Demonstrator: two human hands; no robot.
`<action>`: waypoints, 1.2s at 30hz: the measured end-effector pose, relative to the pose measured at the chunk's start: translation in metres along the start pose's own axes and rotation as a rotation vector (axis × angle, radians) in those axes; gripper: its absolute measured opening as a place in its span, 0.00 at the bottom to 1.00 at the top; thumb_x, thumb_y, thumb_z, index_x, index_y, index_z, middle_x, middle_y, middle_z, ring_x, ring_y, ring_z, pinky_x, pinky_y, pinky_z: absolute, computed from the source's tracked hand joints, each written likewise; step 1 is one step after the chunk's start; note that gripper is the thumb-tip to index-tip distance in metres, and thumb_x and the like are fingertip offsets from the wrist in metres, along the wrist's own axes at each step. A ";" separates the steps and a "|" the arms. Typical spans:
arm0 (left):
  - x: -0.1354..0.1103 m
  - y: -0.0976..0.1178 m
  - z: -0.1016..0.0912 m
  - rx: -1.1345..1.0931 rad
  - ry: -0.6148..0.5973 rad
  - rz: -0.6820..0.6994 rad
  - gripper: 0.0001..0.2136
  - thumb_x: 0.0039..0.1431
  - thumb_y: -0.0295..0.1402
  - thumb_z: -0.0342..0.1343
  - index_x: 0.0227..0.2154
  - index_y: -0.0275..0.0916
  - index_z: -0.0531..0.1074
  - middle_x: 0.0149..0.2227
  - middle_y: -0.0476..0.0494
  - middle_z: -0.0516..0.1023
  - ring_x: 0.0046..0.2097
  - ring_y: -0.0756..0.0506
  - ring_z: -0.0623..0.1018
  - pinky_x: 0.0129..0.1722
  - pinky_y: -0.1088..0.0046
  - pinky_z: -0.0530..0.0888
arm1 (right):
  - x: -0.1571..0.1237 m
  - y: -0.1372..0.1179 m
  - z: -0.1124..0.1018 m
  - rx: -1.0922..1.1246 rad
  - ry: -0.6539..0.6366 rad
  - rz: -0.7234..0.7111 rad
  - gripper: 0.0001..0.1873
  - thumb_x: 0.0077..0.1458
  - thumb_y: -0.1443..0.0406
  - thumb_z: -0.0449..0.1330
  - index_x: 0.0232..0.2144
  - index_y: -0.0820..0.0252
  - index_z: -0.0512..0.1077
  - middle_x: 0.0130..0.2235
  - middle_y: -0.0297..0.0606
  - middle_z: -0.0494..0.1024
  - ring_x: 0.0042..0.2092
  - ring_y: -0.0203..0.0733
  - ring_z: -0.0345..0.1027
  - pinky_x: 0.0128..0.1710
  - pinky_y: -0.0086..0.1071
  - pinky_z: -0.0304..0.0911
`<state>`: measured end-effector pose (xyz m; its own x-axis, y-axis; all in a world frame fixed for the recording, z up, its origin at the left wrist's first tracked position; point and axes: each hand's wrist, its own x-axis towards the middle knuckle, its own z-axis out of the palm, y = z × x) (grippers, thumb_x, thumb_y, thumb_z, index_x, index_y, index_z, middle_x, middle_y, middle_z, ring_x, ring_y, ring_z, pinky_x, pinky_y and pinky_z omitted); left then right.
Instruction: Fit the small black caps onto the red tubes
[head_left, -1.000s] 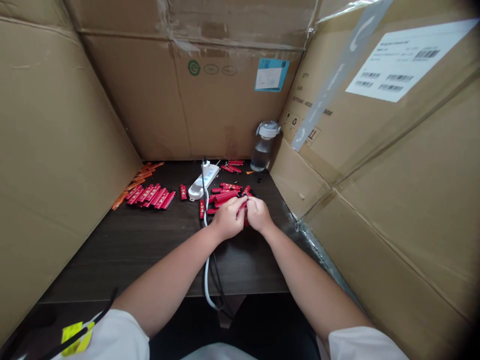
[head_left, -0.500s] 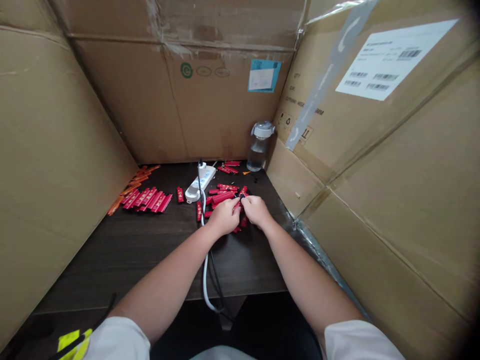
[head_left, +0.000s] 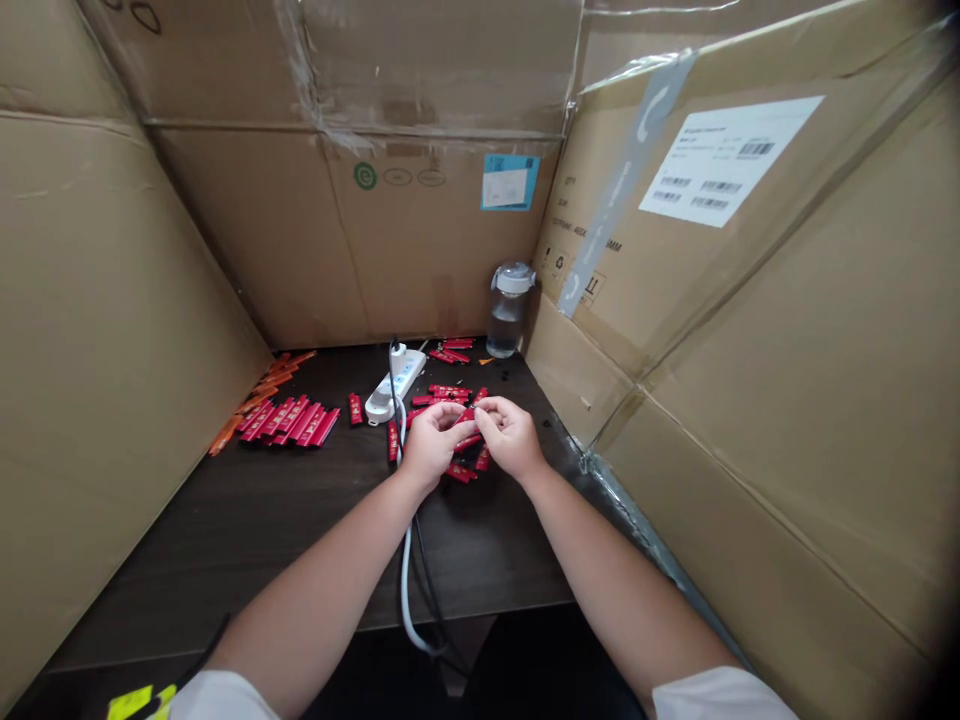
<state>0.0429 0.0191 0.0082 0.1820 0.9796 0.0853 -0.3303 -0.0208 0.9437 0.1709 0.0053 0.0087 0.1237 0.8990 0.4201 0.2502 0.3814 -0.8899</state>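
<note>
Head view: looking forward and down into a booth of cardboard walls, at a dark desk (head_left: 225, 570) with two bare forearms reaching in from the bottom edge.

Orange sticks (head_left: 259, 400): a loose, slanted scatter well left of the white power strip (head_left: 390, 385), at the foot of the left wall.

Red bars (head_left: 289, 420): a tidy row of flat bars with pale markings, laid side by side just right of the orange sticks and left of the power strip.

Single red bar (head_left: 355, 408): lying alone, just left of the power strip.

Left hand (head_left: 431, 445): in front of the power strip and slightly right of it, beside the strip's white cable (head_left: 406, 560), with its fingers (head_left: 442, 415) curled closed on the held red piece (head_left: 466, 415).

Held red piece: raised slightly above the desk, between the hands and right of the power strip; the fingers hide most of it, so its exact shape cannot be told.

Right hand (head_left: 510, 438): further right of the power strip, its fingers (head_left: 487, 412) pinching the held red piece from the other side.

Step in hand: both hands work on the held red piece together.

Loose red pieces (head_left: 461, 472): scattered under and around the hands, right of the power strip.

Water bottle (head_left: 507, 310): clear, grey-lidded, upright in the far corner, behind and right of the power strip.
</note>
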 end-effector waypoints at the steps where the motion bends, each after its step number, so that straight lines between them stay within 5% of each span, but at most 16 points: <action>1: -0.001 0.001 0.001 -0.016 -0.003 0.004 0.16 0.38 0.32 0.67 0.31 0.35 0.70 0.30 0.47 0.78 0.33 0.49 0.77 0.37 0.71 0.74 | -0.001 -0.002 0.000 -0.001 0.023 -0.012 0.10 0.52 0.59 0.57 0.30 0.61 0.70 0.18 0.27 0.61 0.19 0.31 0.53 0.21 0.26 0.53; 12: -0.001 0.000 0.000 -0.038 0.011 0.112 0.14 0.39 0.32 0.66 0.29 0.36 0.69 0.28 0.50 0.77 0.31 0.51 0.76 0.33 0.75 0.73 | -0.008 -0.009 0.000 0.003 -0.046 -0.031 0.11 0.49 0.59 0.60 0.32 0.61 0.70 0.17 0.25 0.57 0.18 0.30 0.50 0.19 0.26 0.50; 22: 0.001 0.005 -0.007 -0.049 -0.093 0.216 0.14 0.34 0.32 0.70 0.25 0.36 0.72 0.35 0.45 0.77 0.40 0.47 0.76 0.42 0.67 0.73 | -0.012 -0.022 -0.003 0.063 -0.088 -0.030 0.11 0.48 0.58 0.61 0.30 0.60 0.70 0.17 0.25 0.57 0.18 0.29 0.47 0.19 0.27 0.46; 31: -0.005 0.011 -0.004 -0.272 -0.195 0.029 0.15 0.32 0.30 0.70 0.26 0.38 0.73 0.33 0.48 0.75 0.36 0.49 0.75 0.37 0.71 0.74 | -0.017 -0.025 -0.005 -0.069 -0.042 -0.229 0.09 0.47 0.61 0.63 0.32 0.58 0.71 0.16 0.22 0.51 0.18 0.29 0.43 0.20 0.28 0.46; 36: -0.005 0.012 -0.007 -0.189 -0.255 0.047 0.13 0.36 0.32 0.69 0.28 0.38 0.75 0.34 0.46 0.76 0.37 0.47 0.76 0.39 0.67 0.75 | -0.017 -0.027 -0.006 -0.018 -0.074 -0.201 0.17 0.48 0.61 0.62 0.43 0.57 0.70 0.21 0.27 0.59 0.22 0.32 0.53 0.24 0.28 0.56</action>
<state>0.0315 0.0148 0.0173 0.3809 0.8962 0.2273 -0.5053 -0.0041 0.8629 0.1676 -0.0211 0.0268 -0.0011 0.8188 0.5741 0.2796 0.5514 -0.7860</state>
